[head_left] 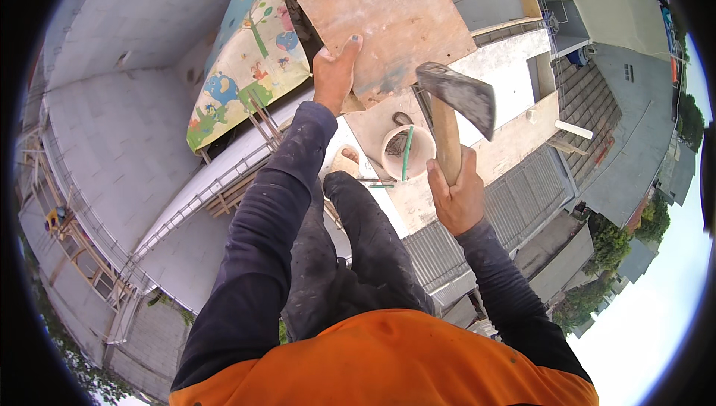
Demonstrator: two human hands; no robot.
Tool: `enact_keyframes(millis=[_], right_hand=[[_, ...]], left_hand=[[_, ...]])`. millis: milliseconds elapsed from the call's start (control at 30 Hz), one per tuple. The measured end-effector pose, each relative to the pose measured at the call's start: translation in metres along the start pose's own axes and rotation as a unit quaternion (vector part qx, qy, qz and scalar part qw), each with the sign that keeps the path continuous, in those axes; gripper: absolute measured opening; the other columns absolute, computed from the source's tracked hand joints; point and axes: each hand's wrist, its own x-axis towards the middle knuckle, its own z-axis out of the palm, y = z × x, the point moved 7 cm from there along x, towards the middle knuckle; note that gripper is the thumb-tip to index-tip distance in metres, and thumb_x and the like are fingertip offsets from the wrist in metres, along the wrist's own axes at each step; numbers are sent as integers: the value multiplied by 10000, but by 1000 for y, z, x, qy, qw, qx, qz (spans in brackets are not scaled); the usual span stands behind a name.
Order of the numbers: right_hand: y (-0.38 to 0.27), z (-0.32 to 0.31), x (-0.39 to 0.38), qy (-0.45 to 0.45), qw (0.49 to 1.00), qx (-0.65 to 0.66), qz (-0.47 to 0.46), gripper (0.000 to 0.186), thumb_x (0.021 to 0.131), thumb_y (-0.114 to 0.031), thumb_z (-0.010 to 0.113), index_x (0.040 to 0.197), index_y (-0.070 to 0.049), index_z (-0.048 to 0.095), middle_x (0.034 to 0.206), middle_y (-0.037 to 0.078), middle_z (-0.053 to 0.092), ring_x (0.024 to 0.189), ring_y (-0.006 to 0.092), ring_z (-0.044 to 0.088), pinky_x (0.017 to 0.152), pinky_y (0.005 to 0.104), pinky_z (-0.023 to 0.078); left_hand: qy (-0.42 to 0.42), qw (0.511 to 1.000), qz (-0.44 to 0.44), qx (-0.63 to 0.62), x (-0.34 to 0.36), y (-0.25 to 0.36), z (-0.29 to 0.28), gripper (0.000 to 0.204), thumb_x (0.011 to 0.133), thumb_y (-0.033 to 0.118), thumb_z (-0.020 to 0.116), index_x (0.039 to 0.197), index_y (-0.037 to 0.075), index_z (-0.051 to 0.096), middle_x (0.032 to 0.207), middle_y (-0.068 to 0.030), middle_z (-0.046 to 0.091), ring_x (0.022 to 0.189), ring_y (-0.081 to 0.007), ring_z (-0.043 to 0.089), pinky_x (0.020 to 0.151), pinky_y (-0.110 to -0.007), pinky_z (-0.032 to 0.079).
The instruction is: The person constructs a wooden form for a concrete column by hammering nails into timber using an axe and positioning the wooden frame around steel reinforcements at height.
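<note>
My left hand (336,76) is closed on the lower left edge of a reddish-brown plywood board (395,22), thumb lying on its top face. The board is tilted, and my other left fingers are hidden beneath it. In my right hand (459,196) is a hatchet (447,137), gripped low on its wooden handle. Its dark, slightly blurred metal head is up by the board's lower right corner. Between my hands a whitish bucket (420,165) stands on a board, with a green strip (407,154) across its mouth; its contents are hard to make out.
My foot (347,157) stands on a pale narrow surface left of the bucket. A sheet with cartoon prints (253,78) lies at the far left. Rebar (198,191) runs along an edge, with a drop below. Corrugated roofing (514,201) lies lower right; a wooden frame (531,0) is at the back right.
</note>
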Motion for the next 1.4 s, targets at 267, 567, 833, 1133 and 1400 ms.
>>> enact_keyframes(millis=[267, 567, 833, 1133, 1400], right_hand=[[-27, -13, 4, -37, 998, 37, 43, 573, 990, -361, 681, 1355, 34, 484, 911, 255, 699, 828, 358, 736, 697, 467, 571], [-56, -47, 16, 163, 940, 295, -50, 417, 1062, -303, 607, 1279, 26, 470, 753, 46, 551, 576, 148, 602, 539, 296, 527], [-43, -26, 7, -174, 977, 12, 120, 512, 1009, -404, 658, 1272, 18, 534, 961, 254, 698, 851, 399, 722, 759, 455, 557], [-24, -22, 8, 98, 968, 231, 11, 436, 1053, -334, 600, 1282, 19, 483, 777, 104, 607, 605, 149, 628, 542, 290, 523], [-49, -26, 8, -117, 992, -6, 50, 533, 991, -397, 684, 1260, 32, 517, 935, 286, 699, 875, 415, 734, 760, 451, 561]], left_hand=[[-6, 1000, -5, -12, 5, -5, 1, 417, 939, 348, 803, 981, -52, 694, 901, -29, 687, 777, -95, 586, 691, -286, 493], [-11, 1000, 3, -9, 9, -11, -7, 382, 937, 345, 810, 895, -6, 664, 809, 18, 619, 710, -73, 524, 630, -270, 454], [-12, 1000, -9, -15, 2, -4, -11, 390, 939, 334, 810, 997, -33, 692, 927, -34, 693, 789, -94, 592, 698, -278, 502], [-34, 999, -11, -41, -10, 4, 0, 340, 965, 296, 785, 1061, -22, 717, 966, -20, 715, 807, -89, 613, 718, -273, 509], [-56, 997, -43, 9, -16, -8, -11, 413, 978, 290, 766, 1216, -35, 677, 1120, -67, 723, 950, -125, 657, 857, -284, 531]])
